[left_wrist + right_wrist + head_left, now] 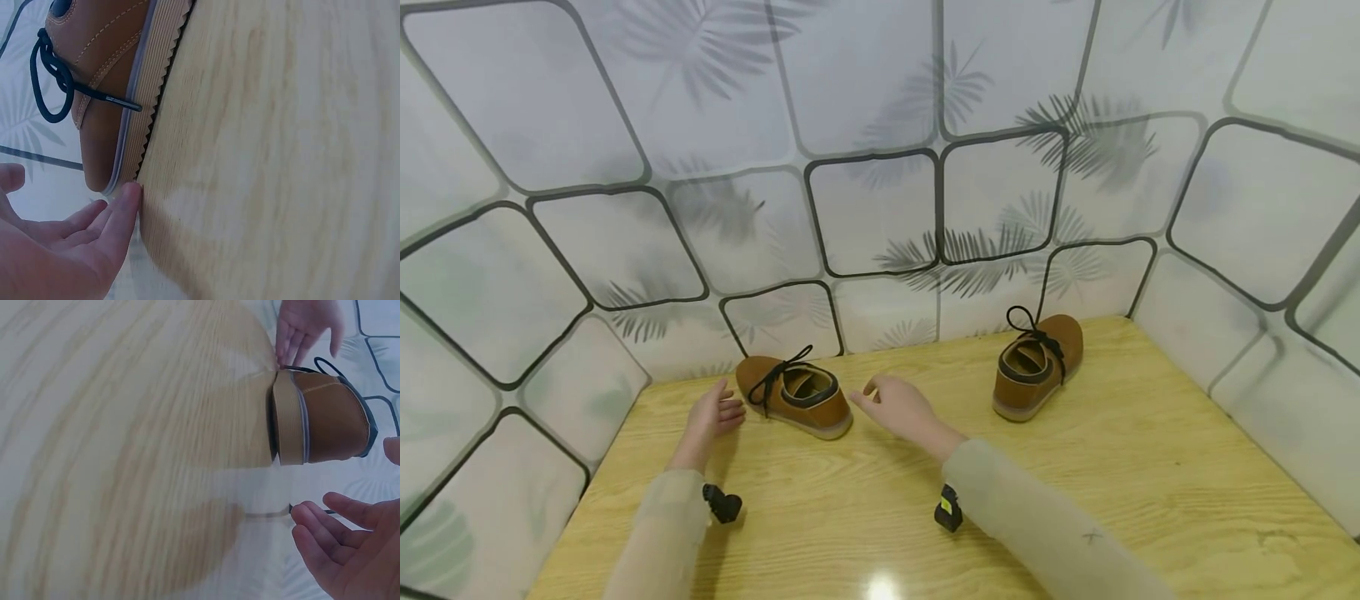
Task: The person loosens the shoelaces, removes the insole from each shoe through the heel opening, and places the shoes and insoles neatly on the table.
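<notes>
Two brown lace-up shoes with black laces rest on the wooden table. The left shoe (797, 398) lies slantwise, its toe toward the back left and its heel toward the front right. Beside its toe is my left hand (715, 414), fingers extended; in the left wrist view the fingertips (129, 192) come right up to the toe end of the sole. My right hand (897, 406) hovers off the heel, fingers loosely bent and holding nothing. A gap shows between that hand and the shoe's heel (325, 422) in the right wrist view. Farther right stands the other shoe (1033, 367), toe pointing back right.
A pale wall covering (880, 212) with dark outlined shapes and leaf prints encloses the back and both sides of the table (850, 517). Small black wrist cameras sit on the left sleeve (658, 525) and right sleeve (1037, 517).
</notes>
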{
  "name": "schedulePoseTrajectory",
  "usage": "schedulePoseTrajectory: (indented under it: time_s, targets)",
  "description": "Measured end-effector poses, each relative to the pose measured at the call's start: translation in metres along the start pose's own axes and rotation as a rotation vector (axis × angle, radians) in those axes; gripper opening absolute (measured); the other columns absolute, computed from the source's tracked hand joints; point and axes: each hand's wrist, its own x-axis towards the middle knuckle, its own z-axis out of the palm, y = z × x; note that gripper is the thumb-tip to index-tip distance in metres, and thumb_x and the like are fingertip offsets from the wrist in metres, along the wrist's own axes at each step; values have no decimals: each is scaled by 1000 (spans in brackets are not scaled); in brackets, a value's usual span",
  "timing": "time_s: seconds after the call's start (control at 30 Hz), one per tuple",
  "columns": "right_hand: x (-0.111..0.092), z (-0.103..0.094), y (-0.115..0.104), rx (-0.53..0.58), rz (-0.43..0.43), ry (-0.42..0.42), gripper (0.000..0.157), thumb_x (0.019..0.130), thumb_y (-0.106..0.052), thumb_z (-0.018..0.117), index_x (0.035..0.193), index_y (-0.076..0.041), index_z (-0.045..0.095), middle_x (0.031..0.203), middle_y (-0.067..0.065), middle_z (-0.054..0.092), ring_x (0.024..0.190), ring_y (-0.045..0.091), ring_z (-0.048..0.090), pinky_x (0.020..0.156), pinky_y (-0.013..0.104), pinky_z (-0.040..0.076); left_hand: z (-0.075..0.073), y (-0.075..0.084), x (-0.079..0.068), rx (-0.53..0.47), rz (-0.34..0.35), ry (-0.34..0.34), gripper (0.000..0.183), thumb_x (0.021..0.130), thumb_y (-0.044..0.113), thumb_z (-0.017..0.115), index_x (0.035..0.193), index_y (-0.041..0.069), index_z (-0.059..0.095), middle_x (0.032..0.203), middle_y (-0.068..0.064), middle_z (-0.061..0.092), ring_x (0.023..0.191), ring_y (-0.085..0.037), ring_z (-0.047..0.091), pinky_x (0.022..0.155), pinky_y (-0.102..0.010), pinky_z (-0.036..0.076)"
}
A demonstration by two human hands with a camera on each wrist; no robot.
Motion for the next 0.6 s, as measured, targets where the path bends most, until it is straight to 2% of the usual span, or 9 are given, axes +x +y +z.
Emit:
schedulePoseTrajectory:
  time_s: [0.07, 0.2, 0.3, 0.37, 0.43, 0.5, 0.6]
  targets:
    - [1, 4, -1, 23, 13, -15, 51, 107, -54, 56, 121, -8, 73, 105, 8, 76, 89, 21, 70, 81, 40, 58, 0, 0, 1, -24, -8, -5, 81, 114, 50, 27, 165, -12, 13, 169, -35, 23, 86, 2, 65, 91, -21, 60]
    - [0, 9, -5, 71, 38, -53, 55, 107, -57, 54, 120, -7, 72, 108, 9, 76, 92, 22, 69, 83, 41, 57, 3, 2, 1, -29, -11, -15, 82, 113, 50, 28, 166, -10, 10, 170, -34, 23, 92, 2, 64, 96, -20, 58]
    - [1, 16, -6, 102, 54, -70, 55, 106, -58, 55, 121, -7, 71, 109, 10, 76, 93, 22, 69, 85, 41, 57, 6, 3, 1, -38, -11, -10, 81, 113, 49, 28, 166, -9, 7, 171, -34, 20, 119, -16, 65, 106, -23, 54]
    - [2, 20, -6, 121, 60, -75, 55, 106, -57, 56, 122, -7, 71, 110, 10, 76, 94, 23, 70, 85, 42, 58, 9, 4, 1, -41, -9, -2, 81, 113, 48, 27, 166, -9, 5, 172, -33, 18, 142, -29, 53, 114, -27, 50]
    - [3, 23, -7, 134, 61, -76, 54, 107, -55, 56, 124, -6, 70, 112, 12, 76, 97, 25, 71, 86, 42, 58, 11, 5, 2, -50, -5, 6, 80, 113, 46, 29, 166, -9, 4, 173, -32, 14, 154, -35, 38, 121, -31, 44]
    - [4, 25, -8, 153, 65, -81, 55, 107, -55, 56, 128, -6, 69, 117, 13, 76, 103, 27, 72, 90, 44, 59, 13, 5, 2, -53, -3, 17, 80, 113, 45, 32, 167, -8, 5, 174, -31, 12, 148, -32, 44, 122, -30, 43]
    - [6, 26, -9, 184, 63, -94, 57, 108, -53, 54, 135, -5, 67, 127, 15, 75, 114, 31, 72, 97, 47, 58, 14, 7, 5, -58, 1, 28, 80, 113, 43, 36, 167, -7, 7, 174, -30, 13, 116, -11, 60, 112, -23, 49]
